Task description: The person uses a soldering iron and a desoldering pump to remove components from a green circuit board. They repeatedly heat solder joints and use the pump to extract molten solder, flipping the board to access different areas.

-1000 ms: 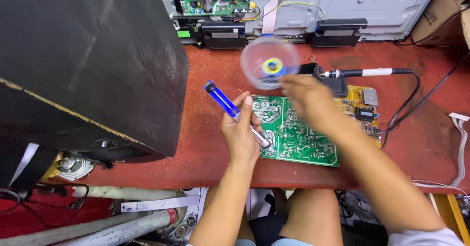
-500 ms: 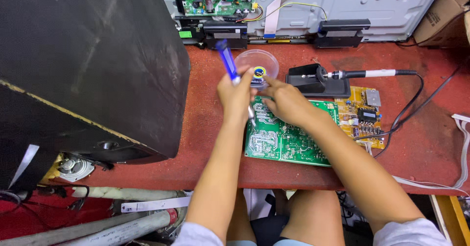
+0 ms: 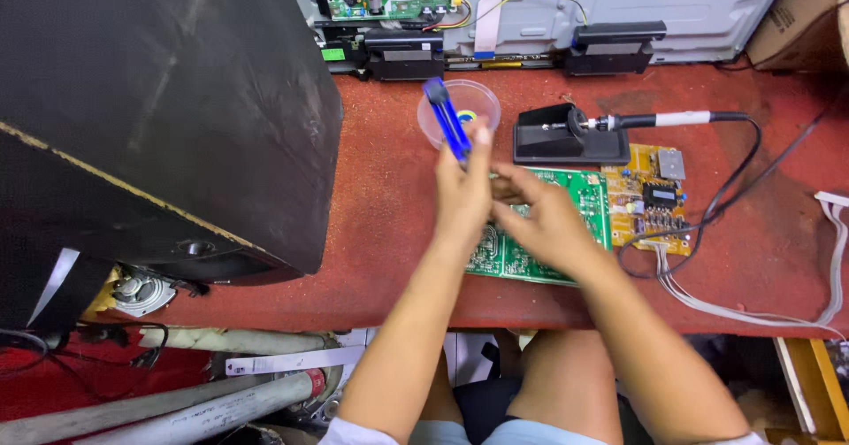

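My left hand (image 3: 463, 195) grips a blue pen-shaped tool (image 3: 447, 124) that points up and away from me. My right hand (image 3: 546, 221) rests flat beside it on a green circuit board (image 3: 579, 199) lying on the red table (image 3: 380, 206). The two hands touch over the board's left part. A clear round plastic dish (image 3: 485, 102) with a small yellow and blue object in it sits just beyond the tool's tip. A soldering iron (image 3: 654, 120) lies in its black stand (image 3: 566, 140) to the right of the dish.
A large black casing (image 3: 150, 100) fills the left side. A yellow circuit board (image 3: 650, 197) with white wires (image 3: 752, 308) lies right of the green one. A grey metal chassis with boards (image 3: 548, 3) lines the far edge. Pipes (image 3: 177, 401) lie below the table.
The dish was put down on the table beyond the board. My right hand came back onto the green board, and my left hand swung the blue tool upright.
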